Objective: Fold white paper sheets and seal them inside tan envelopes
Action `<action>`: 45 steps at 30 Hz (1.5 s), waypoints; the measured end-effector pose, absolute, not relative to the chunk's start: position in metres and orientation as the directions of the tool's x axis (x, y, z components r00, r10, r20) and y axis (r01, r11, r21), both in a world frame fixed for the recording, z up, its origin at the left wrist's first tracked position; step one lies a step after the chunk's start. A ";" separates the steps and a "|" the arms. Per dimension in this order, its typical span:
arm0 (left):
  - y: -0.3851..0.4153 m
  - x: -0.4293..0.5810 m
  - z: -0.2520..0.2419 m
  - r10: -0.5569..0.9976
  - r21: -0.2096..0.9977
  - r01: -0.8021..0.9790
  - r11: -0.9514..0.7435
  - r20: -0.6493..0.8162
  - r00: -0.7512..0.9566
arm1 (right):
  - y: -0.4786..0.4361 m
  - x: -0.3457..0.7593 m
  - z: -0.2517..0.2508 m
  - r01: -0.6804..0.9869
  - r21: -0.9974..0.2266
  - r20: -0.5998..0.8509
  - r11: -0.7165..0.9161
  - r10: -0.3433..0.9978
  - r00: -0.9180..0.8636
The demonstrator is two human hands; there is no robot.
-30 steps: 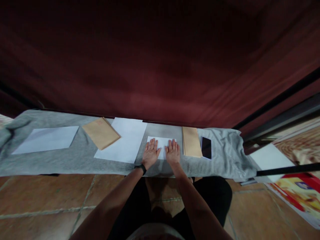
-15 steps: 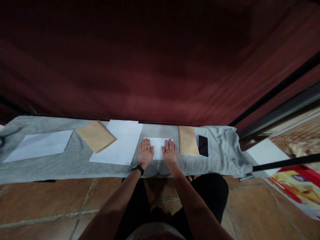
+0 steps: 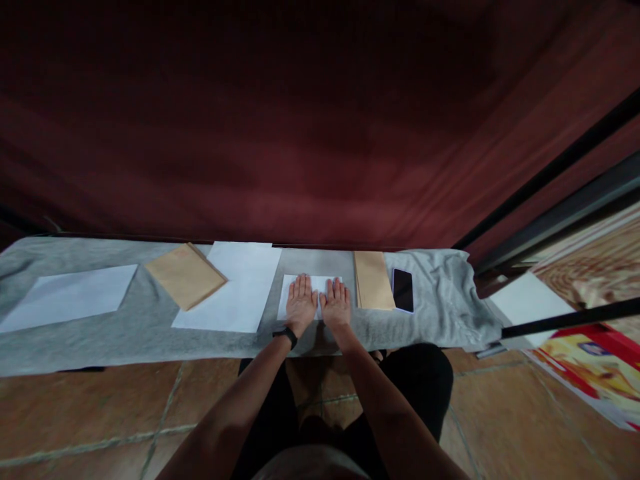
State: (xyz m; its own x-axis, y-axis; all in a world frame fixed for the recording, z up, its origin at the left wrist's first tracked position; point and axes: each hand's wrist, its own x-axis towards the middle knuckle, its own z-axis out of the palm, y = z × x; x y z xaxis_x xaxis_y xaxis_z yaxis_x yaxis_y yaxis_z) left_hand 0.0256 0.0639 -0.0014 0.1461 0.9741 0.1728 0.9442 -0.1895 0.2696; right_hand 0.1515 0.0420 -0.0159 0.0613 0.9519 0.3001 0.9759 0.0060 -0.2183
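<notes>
A small white sheet of paper [image 3: 283, 303], perhaps folded, lies on the grey cloth in front of me. My left hand [image 3: 301, 303] rests flat on its middle, fingers stretched out. Close beside it, my right hand [image 3: 336, 304] lies flat on the paper's right part, also with straight fingers. The thumbs almost meet. Both palms hide much of the sheet. A brown envelope stack [image 3: 374, 280] lies just right of my right hand, and a phone [image 3: 403, 291] with a dark screen sits against it.
Larger white sheets [image 3: 235, 307] lie to the left, partly under another brown envelope stack [image 3: 186, 275]. A further white sheet [image 3: 70, 297] is at the far left. The grey cloth [image 3: 150, 340] covers a narrow bench against a dark red panel [image 3: 320, 220]. A colourful box [image 3: 595, 363] stands at right.
My left hand has slid rightward from the paper's left edge to its middle, closer to my right hand. My right hand has shifted slightly left. The view has moved a little.
</notes>
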 end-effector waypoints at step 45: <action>0.068 0.001 0.000 0.961 0.163 0.950 -0.266 0.125 0.247 | 0.052 0.139 -0.003 0.959 -0.280 0.248 -0.036 0.963 0.109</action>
State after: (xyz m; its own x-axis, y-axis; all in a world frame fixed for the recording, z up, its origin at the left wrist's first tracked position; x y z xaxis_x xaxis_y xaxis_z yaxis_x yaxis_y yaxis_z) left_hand 0.0014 0.0678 0.0001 0.2474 0.9608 0.1253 0.9500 -0.2659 0.1634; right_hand 0.1395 0.0518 -0.0027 0.1085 0.9626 0.2482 0.9592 -0.0358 -0.2805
